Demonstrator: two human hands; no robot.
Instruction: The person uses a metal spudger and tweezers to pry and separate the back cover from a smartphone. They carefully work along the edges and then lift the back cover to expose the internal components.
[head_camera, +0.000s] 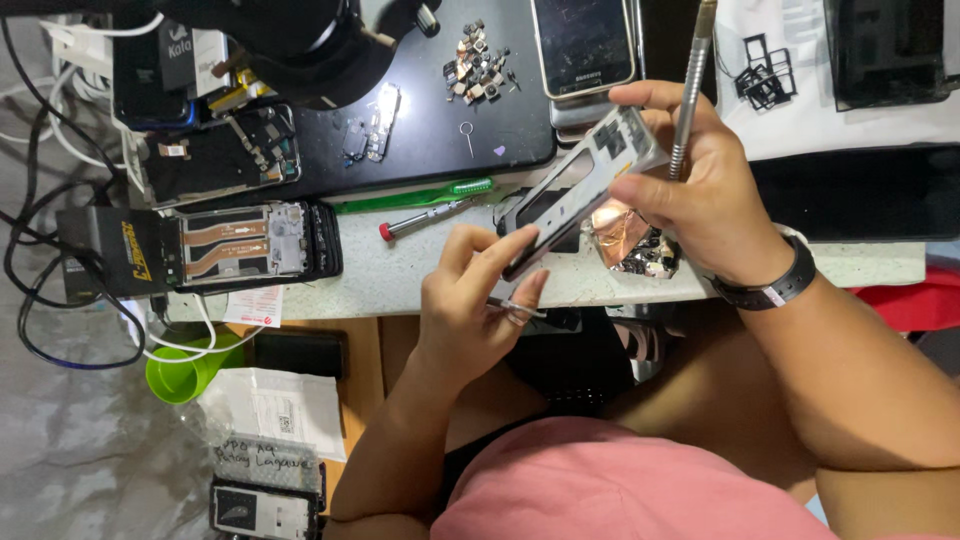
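A grey phone frame (580, 190) is gripped above the worktop's (420, 270) front edge: its lower end by the left hand (475, 300), its upper end by the right hand (690, 190), which also clasps a metal tool (690, 90).

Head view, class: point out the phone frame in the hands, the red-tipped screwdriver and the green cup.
phone frame (585, 185), head view, on its grey back panel.
red-tipped screwdriver (425, 217), head view, on its metal shaft.
green cup (185, 375), head view, on its rim.
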